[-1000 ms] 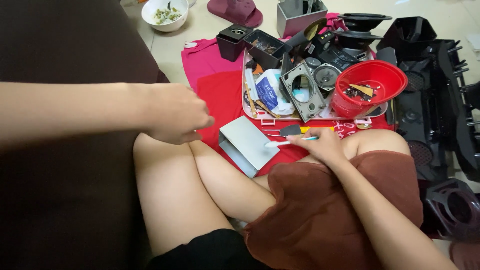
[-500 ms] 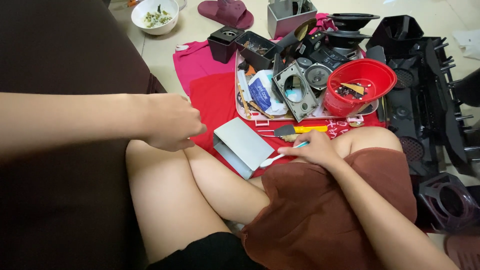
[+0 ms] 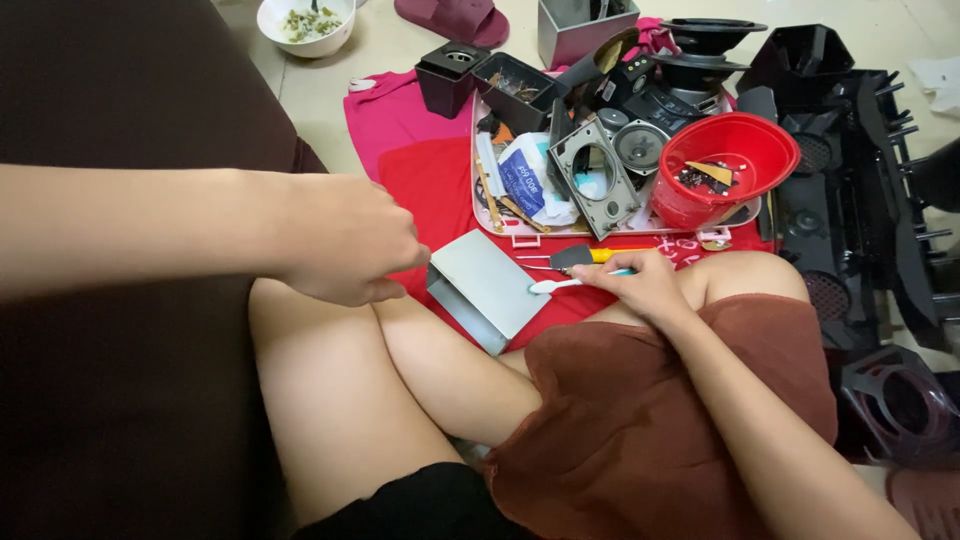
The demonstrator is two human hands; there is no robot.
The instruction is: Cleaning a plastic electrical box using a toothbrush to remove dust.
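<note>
Over red cloth (image 3: 440,185): right hand (image 3: 645,285) pinching white tool (image 3: 560,286), left hand (image 3: 350,250) curled by grey box (image 3: 490,285).

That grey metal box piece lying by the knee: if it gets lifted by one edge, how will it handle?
The grey metal box piece looks like thin bent sheet, so probably stiff and light. Its smooth, flat face may slip in the fingers. It lies tilted on the red cloth against the leg, so a push from the left hand would likely slide it rather than roll it.

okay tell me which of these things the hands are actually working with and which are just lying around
In use:
left hand on the grey metal box
right hand holding the white-handled tool

Lying about:
red bowl
white bowl
grey speaker frame
yellow-handled tool
</note>
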